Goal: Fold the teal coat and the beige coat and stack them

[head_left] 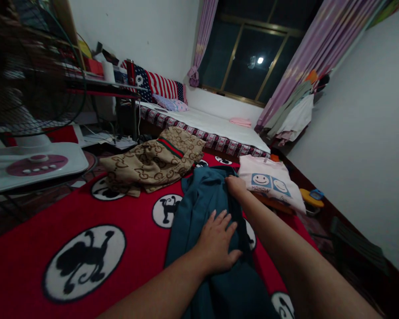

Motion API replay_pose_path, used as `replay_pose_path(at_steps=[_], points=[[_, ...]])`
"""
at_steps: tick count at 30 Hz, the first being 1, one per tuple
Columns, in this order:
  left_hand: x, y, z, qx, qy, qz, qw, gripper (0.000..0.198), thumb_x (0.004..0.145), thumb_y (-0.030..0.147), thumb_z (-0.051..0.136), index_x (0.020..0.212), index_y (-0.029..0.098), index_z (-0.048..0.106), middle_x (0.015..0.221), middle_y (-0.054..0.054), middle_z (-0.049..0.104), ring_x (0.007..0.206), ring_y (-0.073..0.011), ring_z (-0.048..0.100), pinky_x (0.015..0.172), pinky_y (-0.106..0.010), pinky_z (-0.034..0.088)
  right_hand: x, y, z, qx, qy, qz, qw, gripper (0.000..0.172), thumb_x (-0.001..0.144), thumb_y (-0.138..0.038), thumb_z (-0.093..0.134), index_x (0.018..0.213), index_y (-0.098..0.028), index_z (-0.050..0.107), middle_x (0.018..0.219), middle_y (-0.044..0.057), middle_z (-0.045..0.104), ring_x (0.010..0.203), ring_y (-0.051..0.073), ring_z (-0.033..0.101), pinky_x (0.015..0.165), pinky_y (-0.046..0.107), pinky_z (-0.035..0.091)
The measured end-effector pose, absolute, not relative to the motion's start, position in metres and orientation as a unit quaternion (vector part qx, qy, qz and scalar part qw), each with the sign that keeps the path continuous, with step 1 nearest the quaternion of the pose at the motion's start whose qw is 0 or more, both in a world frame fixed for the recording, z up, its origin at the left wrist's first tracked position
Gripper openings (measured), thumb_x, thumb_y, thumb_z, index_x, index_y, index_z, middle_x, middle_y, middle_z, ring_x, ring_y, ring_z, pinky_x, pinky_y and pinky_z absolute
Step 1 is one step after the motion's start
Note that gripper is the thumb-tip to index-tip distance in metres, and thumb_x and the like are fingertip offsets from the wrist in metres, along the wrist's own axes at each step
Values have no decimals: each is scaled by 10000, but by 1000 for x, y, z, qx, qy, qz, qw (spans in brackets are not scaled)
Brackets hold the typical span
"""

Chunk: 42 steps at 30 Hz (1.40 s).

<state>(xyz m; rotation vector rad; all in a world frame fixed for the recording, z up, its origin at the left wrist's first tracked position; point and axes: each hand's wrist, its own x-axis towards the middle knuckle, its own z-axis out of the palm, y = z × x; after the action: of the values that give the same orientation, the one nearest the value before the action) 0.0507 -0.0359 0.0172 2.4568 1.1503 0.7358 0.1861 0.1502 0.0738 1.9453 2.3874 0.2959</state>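
A teal garment [199,217] lies lengthwise on a red blanket [136,252] with white ovals and dark monkey figures. My left hand [218,241] rests flat on the garment, fingers spread. Farther off, my right hand [235,185] has its fingers curled closed on the garment's right edge near the far end; the fingertips are partly hidden. Left of the garment, a tan patterned piece of clothing [159,159] with a green and red stripe lies crumpled. A pale pink shirt [269,179] with smiley faces sits to the right of my right hand.
A fan [36,166] stands at the left, in front of a cluttered desk [119,88]. Behind is a bed [202,119] with pillows below a dark window. Clothes [295,115] hang on the right wall. A dark green stool [359,243] is at the right.
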Motion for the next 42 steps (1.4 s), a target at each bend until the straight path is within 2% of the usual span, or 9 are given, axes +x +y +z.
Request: replay_pose_path(at_steps=[5, 9, 12, 19, 26, 29, 36, 39, 42], points=[[51, -34, 18, 846, 393, 312, 179, 642, 771, 467, 650, 1320, 156, 529, 1428, -156, 464, 1380, -315, 327, 1162, -552, 146, 163, 137, 87, 615, 779, 110, -43, 280, 862, -150, 453, 1010, -185, 689, 1110, 131, 655, 1012, 260, 633, 814, 329, 472], [48, -22, 21, 753, 422, 441, 246, 193, 850, 231, 566, 990, 193, 694, 1078, -62, 699, 1074, -216, 612, 1075, -452, 374, 154, 116, 65, 564, 815, 75, -113, 253, 879, -206, 474, 1035, -212, 673, 1096, 70, 667, 992, 200, 632, 860, 291, 468], [43, -11, 20, 659, 461, 542, 246, 243, 838, 66, 478, 912, 176, 682, 978, -55, 688, 976, -170, 625, 957, -333, 475, 156, 107, 38, 502, 845, 0, -182, 258, 855, -153, 497, 1029, -187, 685, 1170, 90, 650, 1080, 195, 605, 937, 313, 448], [39, -6, 16, 650, 487, 540, 219, 264, 800, 61, 512, 972, 175, 678, 1121, -85, 619, 1102, -207, 572, 1027, -380, 432, 175, 81, 30, 504, 810, -39, -297, 370, 850, -193, 504, 1201, -181, 620, 1369, 135, 512, 1257, 220, 491, 1058, 386, 375], [36, -5, 17, 668, 457, 550, 205, 224, 790, 56, 530, 843, 199, 694, 980, -43, 672, 999, -186, 611, 965, -368, 474, 182, 45, 24, 573, 819, -7, -26, 520, 986, -357, 280, 1474, -179, 307, 1562, 97, 225, 1450, 235, 149, 1138, 506, 196], [33, -4, 17, 673, 450, 549, 204, 193, 777, 58, 559, 826, 179, 700, 973, -53, 681, 984, -186, 619, 958, -359, 476, 176, 37, 29, 592, 806, -20, -4, 520, 991, -341, 266, 1486, -182, 275, 1574, 85, 175, 1456, 235, 109, 1146, 508, 167], [25, -7, 20, 674, 443, 556, 202, 185, 788, 57, 548, 823, 159, 698, 972, -61, 682, 979, -165, 626, 951, -323, 481, 204, -34, 44, 533, 806, -210, -150, 527, 900, -386, 490, 1383, -175, 462, 1507, 136, 349, 1395, 255, 314, 1110, 466, 288], [26, -10, 21, 679, 441, 552, 197, 190, 784, 50, 545, 817, 158, 698, 974, -60, 683, 984, -164, 623, 966, -325, 473, 222, -81, 62, 523, 744, -305, -284, 430, 858, -467, 536, 1135, -160, 655, 1203, 121, 652, 1138, 251, 588, 974, 388, 448], [27, -13, 24, 687, 445, 539, 199, 217, 780, 34, 531, 817, 167, 699, 971, -51, 685, 986, -166, 621, 979, -336, 464, 229, -126, 83, 554, 698, -338, -304, 456, 888, -534, 458, 1000, -156, 687, 918, 74, 713, 891, 224, 653, 804, 339, 506]])
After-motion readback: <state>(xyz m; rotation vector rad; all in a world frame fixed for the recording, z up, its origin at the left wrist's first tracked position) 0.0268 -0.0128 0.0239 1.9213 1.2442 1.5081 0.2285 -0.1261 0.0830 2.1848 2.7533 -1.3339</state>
